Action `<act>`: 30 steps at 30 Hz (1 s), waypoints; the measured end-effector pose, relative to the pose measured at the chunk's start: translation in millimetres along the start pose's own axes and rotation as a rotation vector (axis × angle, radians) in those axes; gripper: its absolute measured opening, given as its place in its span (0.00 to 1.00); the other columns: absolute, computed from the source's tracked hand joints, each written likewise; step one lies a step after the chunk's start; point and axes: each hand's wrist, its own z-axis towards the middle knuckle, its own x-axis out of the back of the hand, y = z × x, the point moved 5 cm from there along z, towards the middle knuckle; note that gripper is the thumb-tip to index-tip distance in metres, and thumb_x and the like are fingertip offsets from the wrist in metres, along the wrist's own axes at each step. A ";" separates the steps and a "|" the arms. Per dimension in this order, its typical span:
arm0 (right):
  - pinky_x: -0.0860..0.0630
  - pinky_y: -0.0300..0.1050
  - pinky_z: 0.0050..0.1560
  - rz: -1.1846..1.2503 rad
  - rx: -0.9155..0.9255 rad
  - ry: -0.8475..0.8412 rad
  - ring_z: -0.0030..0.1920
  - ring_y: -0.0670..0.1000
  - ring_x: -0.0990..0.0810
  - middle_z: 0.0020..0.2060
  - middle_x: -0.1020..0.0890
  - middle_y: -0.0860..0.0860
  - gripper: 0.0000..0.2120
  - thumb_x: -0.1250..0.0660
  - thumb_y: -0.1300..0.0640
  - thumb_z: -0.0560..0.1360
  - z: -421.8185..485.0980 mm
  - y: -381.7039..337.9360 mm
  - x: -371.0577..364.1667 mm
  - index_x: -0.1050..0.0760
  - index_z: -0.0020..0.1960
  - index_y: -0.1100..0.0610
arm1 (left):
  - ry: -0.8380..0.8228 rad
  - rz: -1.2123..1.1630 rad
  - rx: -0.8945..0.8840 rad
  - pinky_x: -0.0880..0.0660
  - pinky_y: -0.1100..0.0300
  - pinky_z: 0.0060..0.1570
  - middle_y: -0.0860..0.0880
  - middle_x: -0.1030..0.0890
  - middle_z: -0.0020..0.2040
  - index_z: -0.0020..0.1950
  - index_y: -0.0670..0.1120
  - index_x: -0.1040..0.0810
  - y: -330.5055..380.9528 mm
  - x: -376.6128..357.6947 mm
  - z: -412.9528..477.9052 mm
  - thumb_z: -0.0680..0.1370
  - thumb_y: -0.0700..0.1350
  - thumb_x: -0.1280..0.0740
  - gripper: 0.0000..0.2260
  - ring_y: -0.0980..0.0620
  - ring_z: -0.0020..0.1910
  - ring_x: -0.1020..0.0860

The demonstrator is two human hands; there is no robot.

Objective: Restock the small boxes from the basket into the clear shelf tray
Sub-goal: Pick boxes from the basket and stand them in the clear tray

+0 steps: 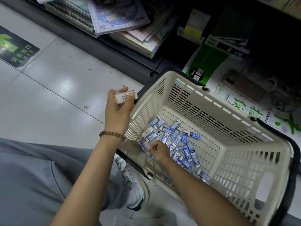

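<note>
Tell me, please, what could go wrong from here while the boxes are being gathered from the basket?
1. The left hand grips its held boxes just outside the basket rim, above the floor; a slack grip could drop them there.
2. The right hand seems to pinch among the loose boxes, which lie jumbled, so one may slip free.

Blue-and-white small boxes [179,142], slotted cream basket [241,154]
</note>
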 end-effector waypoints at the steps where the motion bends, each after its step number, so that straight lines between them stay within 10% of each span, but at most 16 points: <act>1: 0.23 0.43 0.47 0.066 0.001 -0.004 0.45 0.51 0.22 0.48 0.20 0.52 0.06 0.32 0.58 0.75 -2.1 -1.2 4.3 0.29 0.45 0.54 | -0.007 -0.049 -0.025 0.22 0.62 0.49 0.53 0.20 0.52 0.42 0.49 0.35 4.8 0.0 -0.4 0.77 0.43 0.35 0.09 0.55 0.49 0.19; 8: 0.23 0.34 0.38 0.738 0.216 0.053 0.35 0.44 0.22 0.34 0.19 0.46 0.07 0.35 0.56 0.76 -39.3 -81.5 124.9 0.22 0.53 0.55 | -0.200 -0.045 -0.020 0.21 0.63 0.36 0.50 0.17 0.36 0.46 0.47 0.25 18.6 -3.1 -7.9 0.76 0.46 0.34 0.03 0.55 0.33 0.19; 17: 0.30 0.32 0.34 0.392 0.739 -0.182 0.33 0.41 0.28 0.35 0.24 0.46 0.05 0.36 0.59 0.77 -103.6 -192.5 177.5 0.23 0.52 0.54 | -0.496 -0.163 0.203 0.19 0.59 0.41 0.49 0.16 0.43 0.56 0.47 0.24 14.0 -21.2 -16.7 0.81 0.43 0.44 0.10 0.47 0.43 0.17; 25: 0.22 0.36 0.40 0.722 0.427 -0.112 0.42 0.47 0.20 0.43 0.18 0.49 0.07 0.40 0.56 0.79 -44.2 -153.3 143.4 0.23 0.52 0.54 | -0.305 -0.184 0.163 0.22 0.67 0.35 0.51 0.17 0.41 0.58 0.41 0.25 13.8 -2.9 -2.5 0.77 0.44 0.38 0.12 0.56 0.36 0.19; 30: 0.33 0.40 0.60 0.175 0.029 -0.195 0.65 0.53 0.28 0.66 0.26 0.56 0.18 0.38 0.55 0.79 13.8 -56.6 54.9 0.29 0.67 0.61 | -0.140 -0.243 0.252 0.23 0.68 0.34 0.48 0.19 0.44 0.53 0.44 0.24 -5.9 0.9 6.6 0.80 0.44 0.40 0.08 0.58 0.34 0.20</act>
